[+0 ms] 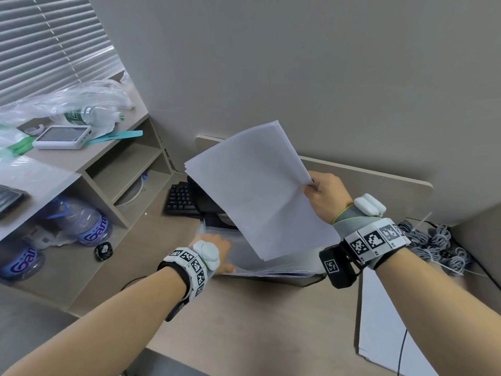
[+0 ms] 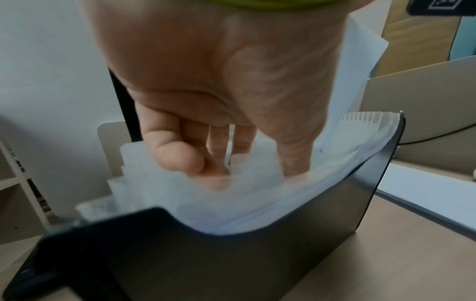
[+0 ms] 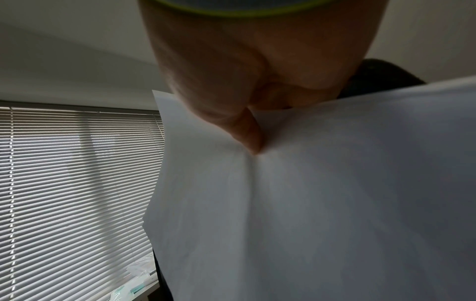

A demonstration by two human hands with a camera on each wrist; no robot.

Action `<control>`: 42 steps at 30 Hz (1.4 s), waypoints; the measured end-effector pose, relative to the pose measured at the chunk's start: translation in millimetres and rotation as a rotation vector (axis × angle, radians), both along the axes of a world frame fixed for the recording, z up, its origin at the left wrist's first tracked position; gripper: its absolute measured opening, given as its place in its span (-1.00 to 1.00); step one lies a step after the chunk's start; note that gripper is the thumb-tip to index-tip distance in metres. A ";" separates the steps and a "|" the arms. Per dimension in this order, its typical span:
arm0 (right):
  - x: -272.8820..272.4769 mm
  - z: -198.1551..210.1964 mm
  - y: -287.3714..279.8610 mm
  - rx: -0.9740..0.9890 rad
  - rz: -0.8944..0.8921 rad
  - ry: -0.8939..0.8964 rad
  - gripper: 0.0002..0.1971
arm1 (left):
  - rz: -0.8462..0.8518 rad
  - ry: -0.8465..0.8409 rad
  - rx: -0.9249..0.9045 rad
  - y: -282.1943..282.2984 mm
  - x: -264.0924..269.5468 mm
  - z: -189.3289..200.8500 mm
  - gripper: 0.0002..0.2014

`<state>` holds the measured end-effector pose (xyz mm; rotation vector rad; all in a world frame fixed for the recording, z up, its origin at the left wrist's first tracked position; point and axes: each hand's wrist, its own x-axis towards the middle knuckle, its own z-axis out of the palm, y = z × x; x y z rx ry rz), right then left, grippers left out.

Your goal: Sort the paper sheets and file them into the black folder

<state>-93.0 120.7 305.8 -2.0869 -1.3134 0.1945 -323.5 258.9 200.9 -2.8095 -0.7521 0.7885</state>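
A stack of white paper sheets (image 1: pixel 257 191) (image 3: pixel 309 203) hangs tilted in the air above the desk. My right hand (image 1: pixel 311 185) (image 3: pixel 255 146) pinches it at its right edge, thumb on the near face. Under the sheets the black folder (image 1: pixel 211 215) (image 2: pixel 231 264) stands open on the desk, its translucent dividers (image 1: pixel 271 270) (image 2: pixel 144 183) fanned out. My left hand (image 1: pixel 217 248) (image 2: pixel 206 167) reaches down among the dividers. Its thumb and fingers pinch one divider, though the wrist view is blurred. The sheets hide most of the folder in the head view.
A black keyboard (image 1: pixel 180 199) lies behind the folder by the wall. More white paper (image 1: pixel 385 335) lies on the desk at the right, with a bundle of grey cables (image 1: pixel 433 245) beyond it. A shelf unit with water bottles (image 1: pixel 89 226) stands at the left.
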 end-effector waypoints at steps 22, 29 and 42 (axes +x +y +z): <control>5.8 -2.6 -2.9 -0.009 -0.032 0.020 -0.77 | -0.055 -0.072 -0.087 -18.6 1.3 -16.5 -0.28; 4.4 -1.4 -3.3 -0.003 -0.020 0.018 -0.85 | -0.074 -0.136 -0.053 -24.4 5.5 -10.6 -0.68; 2.5 1.8 -3.0 -0.021 -0.063 0.070 -0.75 | -0.054 -0.226 -0.178 -24.7 -3.9 -7.7 -0.69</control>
